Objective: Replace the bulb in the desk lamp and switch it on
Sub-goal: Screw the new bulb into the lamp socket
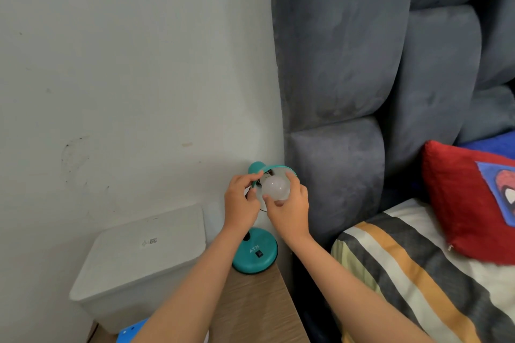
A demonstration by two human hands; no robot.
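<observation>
1. Two hands share the job at the lamp head: your left hand (241,198) pinches the rim of the teal shade (271,171), and your right hand (289,203) wraps its grip around the frosted white bulb (276,188).
2. Your left grip is there to steady things. The shade sits on a thin neck, so it would likely swing when the bulb is twisted; thumb and fingertips clamped on the near left rim stop that.
3. Your right grip closes on the bulb from below and the side, thumb under the globe and fingers curled round its far side. That hold suits turning it about the socket's axis.
4. The bulb sits at the shade's mouth, its base pointing into the socket. Whether the thread is engaged is hidden, so you cannot tell if it is going in or coming out.
5. Both forearms reach forward and slightly up, wrists nearly level, hands close together with the bulb between them.
6. The lamp base (255,255) stands at the far right corner of the wooden table (259,309), against the wall and beside the grey headboard (348,92). Its black switch (259,254) faces you, untouched; switching on is judged the step left.
7. A white lidded box (139,256) lies at the table's left edge, well clear of both hands.
</observation>
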